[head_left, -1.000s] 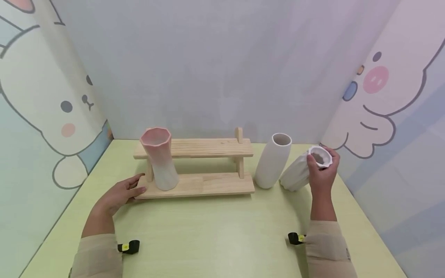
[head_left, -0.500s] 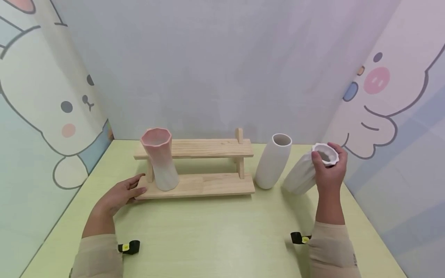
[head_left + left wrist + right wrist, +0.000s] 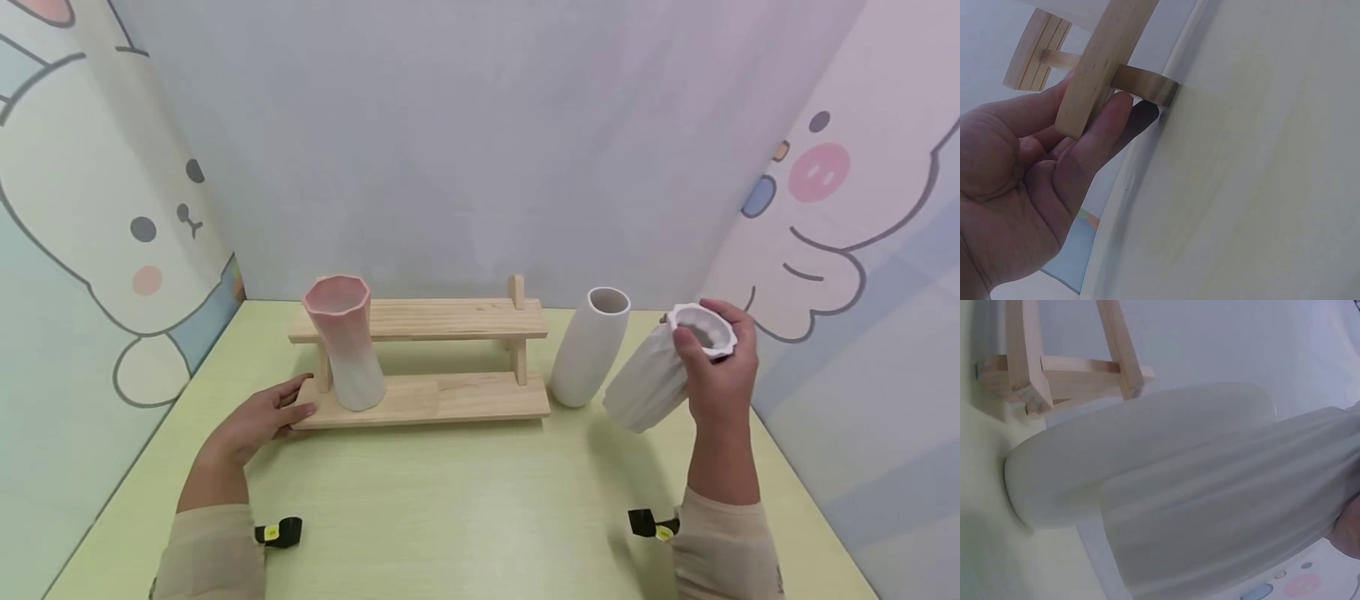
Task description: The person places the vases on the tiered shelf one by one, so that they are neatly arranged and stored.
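Note:
At the left end of a two-tier wooden shelf [image 3: 472, 398], my left hand [image 3: 253, 423] pinches the lower board; the left wrist view shows thumb and fingers on either side of the wood [image 3: 1094, 75]. My right hand [image 3: 722, 375] grips a white ribbed vase [image 3: 647, 382] by its scalloped rim, thumb toward the front. This vase leans, mouth to the upper right, its base off the table with a shadow below. Beside it stands a smooth white vase [image 3: 587, 354], which it partly overlaps in the right wrist view [image 3: 1141, 444].
A pink-to-white vase [image 3: 351, 354] stands on the left part of the lower board. The pale green table [image 3: 450, 500] ends at a grey back wall [image 3: 480, 167], with cartoon-printed side panels left and right.
My right hand has drawn the ribbed vase rightward and toward me, lifting its base off the table. My left hand and the shelf have stayed put.

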Demonstrator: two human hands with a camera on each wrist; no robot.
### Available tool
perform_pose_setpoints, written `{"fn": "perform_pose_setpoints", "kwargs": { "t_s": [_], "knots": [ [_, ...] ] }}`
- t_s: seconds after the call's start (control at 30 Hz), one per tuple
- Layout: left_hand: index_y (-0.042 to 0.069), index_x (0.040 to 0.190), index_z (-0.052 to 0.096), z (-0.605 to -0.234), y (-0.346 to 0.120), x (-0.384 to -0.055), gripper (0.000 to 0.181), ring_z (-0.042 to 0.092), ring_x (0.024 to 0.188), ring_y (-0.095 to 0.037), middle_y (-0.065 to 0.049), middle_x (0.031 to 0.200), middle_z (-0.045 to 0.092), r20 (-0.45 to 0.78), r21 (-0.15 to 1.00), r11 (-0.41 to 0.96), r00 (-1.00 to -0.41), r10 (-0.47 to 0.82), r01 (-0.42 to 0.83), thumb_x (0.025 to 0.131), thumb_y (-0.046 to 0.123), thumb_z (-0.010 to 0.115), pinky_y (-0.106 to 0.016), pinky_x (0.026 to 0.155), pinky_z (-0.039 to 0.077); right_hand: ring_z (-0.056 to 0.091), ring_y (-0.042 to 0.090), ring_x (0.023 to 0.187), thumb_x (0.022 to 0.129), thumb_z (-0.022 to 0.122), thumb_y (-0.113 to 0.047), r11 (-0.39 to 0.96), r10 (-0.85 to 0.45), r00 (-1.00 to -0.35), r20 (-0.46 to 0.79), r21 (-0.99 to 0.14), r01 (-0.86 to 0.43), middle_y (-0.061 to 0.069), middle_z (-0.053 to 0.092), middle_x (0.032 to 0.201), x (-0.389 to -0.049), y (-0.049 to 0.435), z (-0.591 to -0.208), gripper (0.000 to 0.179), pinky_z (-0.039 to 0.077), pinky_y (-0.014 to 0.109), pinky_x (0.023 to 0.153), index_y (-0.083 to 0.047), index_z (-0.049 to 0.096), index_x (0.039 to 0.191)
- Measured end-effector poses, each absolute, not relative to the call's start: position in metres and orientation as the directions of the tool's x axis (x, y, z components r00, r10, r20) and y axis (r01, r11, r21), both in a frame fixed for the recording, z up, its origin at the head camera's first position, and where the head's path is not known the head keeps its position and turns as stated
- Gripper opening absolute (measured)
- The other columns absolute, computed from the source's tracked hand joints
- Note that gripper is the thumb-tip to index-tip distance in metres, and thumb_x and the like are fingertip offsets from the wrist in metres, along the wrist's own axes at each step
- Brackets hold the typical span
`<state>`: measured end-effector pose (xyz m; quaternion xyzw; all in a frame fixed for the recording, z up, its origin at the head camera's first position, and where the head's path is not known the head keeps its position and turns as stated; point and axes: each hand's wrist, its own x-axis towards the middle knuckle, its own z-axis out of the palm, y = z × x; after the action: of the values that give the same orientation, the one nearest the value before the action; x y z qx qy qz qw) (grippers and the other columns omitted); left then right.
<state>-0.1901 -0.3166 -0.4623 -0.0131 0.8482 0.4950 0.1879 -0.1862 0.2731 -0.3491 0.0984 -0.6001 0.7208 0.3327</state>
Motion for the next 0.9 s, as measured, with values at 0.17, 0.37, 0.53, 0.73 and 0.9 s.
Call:
{"fn": "perform_pose_setpoints", "kwargs": {
  "t_s": [0.17, 0.37, 0.53, 0.73, 0.9],
  "knots": [
    [0.015, 0.159, 0.013, -0.463, -0.317, -0.191, 0.089, 0.053, 0.120, -0.022, -0.026, 0.161, 0.011, -0.333, 0.837, 0.505, -0.928, 0.168, -0.209, 0.093, 0.048, 0.063, -0.027, 0.085, 0.053, 0.071, 0.018, 0.082, 0.079, 0.070, 0.005, -0.068, 0.292, -0.800, 0.523, -0.823, -0.563, 0.010, 0.073, 0.096, -0.178, 0.262, -0.342, 0.047, 0.055, 0.021, 0.071, -0.001, 0.054, 0.123],
    [0.015, 0.159, 0.012, -0.463, -0.319, -0.191, 0.089, 0.062, 0.105, -0.009, -0.026, 0.161, 0.008, -0.331, 0.847, 0.489, -0.927, 0.177, -0.209, 0.093, 0.046, 0.063, -0.024, 0.083, 0.053, 0.071, 0.018, 0.084, 0.080, 0.067, 0.007, -0.096, 0.221, -0.826, 0.519, -0.831, -0.548, 0.009, 0.073, 0.096, -0.173, 0.249, -0.340, 0.047, 0.055, 0.022, 0.072, -0.001, 0.053, 0.124],
    [0.014, 0.159, 0.011, -0.463, -0.319, -0.191, 0.088, 0.063, 0.101, -0.006, -0.026, 0.161, 0.007, -0.328, 0.853, 0.479, -0.927, 0.181, -0.208, 0.094, 0.045, 0.063, -0.024, 0.082, 0.053, 0.069, 0.017, 0.086, 0.081, 0.067, 0.007, -0.096, 0.159, -0.830, 0.535, -0.828, -0.552, 0.008, 0.074, 0.094, -0.172, 0.236, -0.342, 0.045, 0.053, 0.023, 0.073, -0.001, 0.053, 0.122],
    [0.015, 0.159, 0.012, -0.463, -0.320, -0.191, 0.089, 0.063, 0.103, -0.009, -0.027, 0.161, 0.008, -0.331, 0.850, 0.483, -0.926, 0.181, -0.210, 0.093, 0.046, 0.063, -0.025, 0.084, 0.053, 0.069, 0.017, 0.089, 0.081, 0.067, 0.007, -0.109, 0.098, -0.826, 0.555, -0.819, -0.563, 0.007, 0.074, 0.094, -0.172, 0.219, -0.347, 0.045, 0.053, 0.023, 0.075, 0.000, 0.052, 0.123],
    [0.015, 0.159, 0.012, -0.462, -0.319, -0.191, 0.090, 0.063, 0.105, -0.010, -0.026, 0.161, 0.009, -0.331, 0.847, 0.490, -0.926, 0.180, -0.208, 0.093, 0.047, 0.064, -0.026, 0.085, 0.053, 0.071, 0.019, 0.090, 0.081, 0.068, 0.006, -0.159, 0.061, -0.812, 0.581, -0.797, -0.583, 0.009, 0.074, 0.095, -0.174, 0.207, -0.351, 0.047, 0.054, 0.025, 0.075, 0.000, 0.051, 0.124]
  ]
}}
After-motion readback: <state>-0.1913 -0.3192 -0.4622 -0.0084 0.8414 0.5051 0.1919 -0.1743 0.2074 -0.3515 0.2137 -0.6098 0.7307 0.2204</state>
